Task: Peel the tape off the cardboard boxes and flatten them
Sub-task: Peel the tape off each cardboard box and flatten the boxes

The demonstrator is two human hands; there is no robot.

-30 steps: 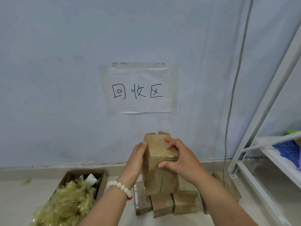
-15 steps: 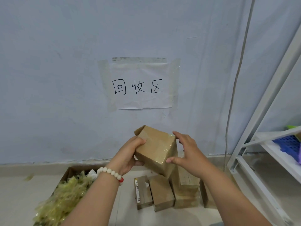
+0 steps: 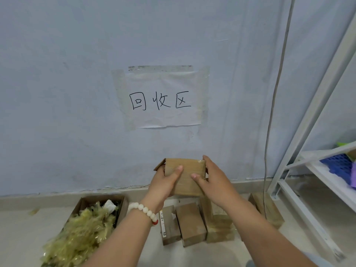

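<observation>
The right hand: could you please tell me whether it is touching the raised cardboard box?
Touching. In the head view, the right hand has its thumb pressed on the front of the cardboard box, with its fingers round the right edge.

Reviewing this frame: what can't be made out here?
Head view:
- Tape left on the held brown cardboard box: far faces hidden by left hand, right hand and box itself.
- Label on the small floor carton: print too small.
- Blue perforated basket on white shelf: cut by right edge.
</observation>
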